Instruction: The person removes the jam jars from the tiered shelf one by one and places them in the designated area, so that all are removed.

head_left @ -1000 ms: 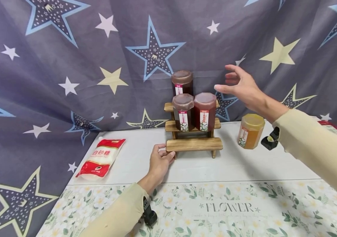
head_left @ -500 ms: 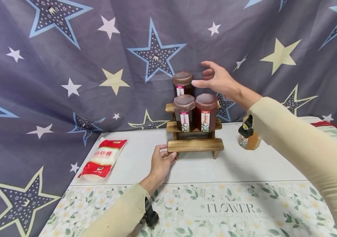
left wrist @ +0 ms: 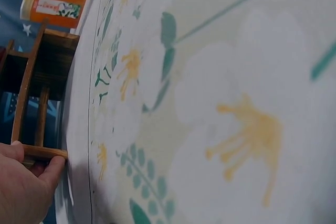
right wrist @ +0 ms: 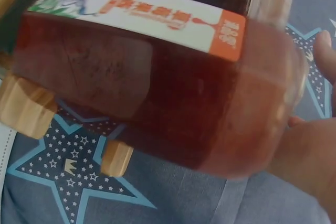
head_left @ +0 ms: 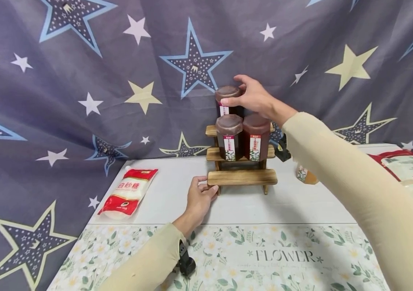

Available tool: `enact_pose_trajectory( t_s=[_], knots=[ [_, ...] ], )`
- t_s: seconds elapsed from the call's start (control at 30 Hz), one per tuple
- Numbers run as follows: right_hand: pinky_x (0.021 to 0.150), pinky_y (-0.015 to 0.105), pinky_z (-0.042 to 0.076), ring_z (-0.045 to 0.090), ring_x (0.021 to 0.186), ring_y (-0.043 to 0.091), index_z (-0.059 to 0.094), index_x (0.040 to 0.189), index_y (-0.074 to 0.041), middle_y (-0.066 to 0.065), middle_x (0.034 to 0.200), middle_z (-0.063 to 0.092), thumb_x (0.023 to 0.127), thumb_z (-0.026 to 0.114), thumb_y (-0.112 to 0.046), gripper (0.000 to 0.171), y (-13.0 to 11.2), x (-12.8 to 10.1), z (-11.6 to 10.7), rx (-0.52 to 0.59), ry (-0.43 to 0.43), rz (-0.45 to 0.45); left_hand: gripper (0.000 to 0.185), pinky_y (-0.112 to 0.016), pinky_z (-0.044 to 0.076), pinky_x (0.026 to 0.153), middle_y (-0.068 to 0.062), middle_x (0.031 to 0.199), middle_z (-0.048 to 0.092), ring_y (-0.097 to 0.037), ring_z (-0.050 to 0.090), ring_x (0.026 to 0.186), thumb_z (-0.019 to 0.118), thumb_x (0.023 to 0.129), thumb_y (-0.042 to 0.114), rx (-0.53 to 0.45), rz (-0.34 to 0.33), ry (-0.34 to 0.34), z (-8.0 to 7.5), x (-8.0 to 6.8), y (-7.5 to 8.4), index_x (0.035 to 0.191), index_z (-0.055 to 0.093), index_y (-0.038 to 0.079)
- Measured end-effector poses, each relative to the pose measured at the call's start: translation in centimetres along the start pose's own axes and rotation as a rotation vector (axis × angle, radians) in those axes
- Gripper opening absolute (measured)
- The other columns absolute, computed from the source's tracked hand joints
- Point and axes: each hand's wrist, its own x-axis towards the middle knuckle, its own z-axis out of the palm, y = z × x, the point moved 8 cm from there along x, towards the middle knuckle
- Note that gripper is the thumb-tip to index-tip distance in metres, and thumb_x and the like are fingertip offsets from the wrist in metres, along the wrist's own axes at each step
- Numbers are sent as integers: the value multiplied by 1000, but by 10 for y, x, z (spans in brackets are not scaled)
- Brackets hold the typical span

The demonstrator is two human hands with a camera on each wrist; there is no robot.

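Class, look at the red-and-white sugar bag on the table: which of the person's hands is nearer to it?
The left hand. It rests at the wooden rack's bottom step, just right of the sugar bag. The right hand grips the top jar, farther away.

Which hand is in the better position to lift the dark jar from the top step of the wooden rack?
Right. The right hand already wraps its fingers around the top jar. The left hand is low, holding the bottom step of the wooden rack.

2 dark jars (head_left: 242, 137) crowd the rack (head_left: 242, 177) front; tabletop (head_left: 293, 202) to its right lies open.
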Motion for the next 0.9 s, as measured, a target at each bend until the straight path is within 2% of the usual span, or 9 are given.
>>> enact_pose_trajectory(
  t_s=[0.13, 0.23, 0.4, 0.9],
  knots=[
    [113, 33, 32, 41, 131, 25, 24, 152, -8, 16, 144, 42, 81, 78, -34, 93, 1, 7, 6, -49, -30, 32, 41, -37, 57, 88, -19, 101, 63, -30, 64, 97, 63, 90, -3, 4, -1, -6, 0, 0, 1, 126, 44, 2],
    [109, 34, 35, 44, 126, 25, 29, 149, -7, 15, 139, 46, 81, 77, -34, 87, 1, 10, 8, -80, -36, 32, 41, -37, 57, 87, -19, 101, 63, -28, 65, 95, 63, 90, -4, 6, 5, -5, -1, 0, 3, 126, 44, 2],
    [101, 34, 41, 50, 114, 23, 38, 143, -8, 13, 129, 53, 80, 79, -33, 79, 0, 13, 7, -104, 2, 16, 41, -37, 57, 87, -19, 100, 64, -26, 66, 93, 63, 90, -4, 4, 10, -6, -2, 1, 4, 125, 44, 2],
    [92, 30, 45, 55, 104, 22, 48, 138, -6, 12, 119, 59, 76, 82, -29, 74, 2, 12, 5, -110, 68, -19, 41, -36, 58, 85, -19, 101, 63, -30, 65, 95, 63, 90, -4, -4, 8, -21, -3, 0, 0, 125, 44, 1]
  ],
)
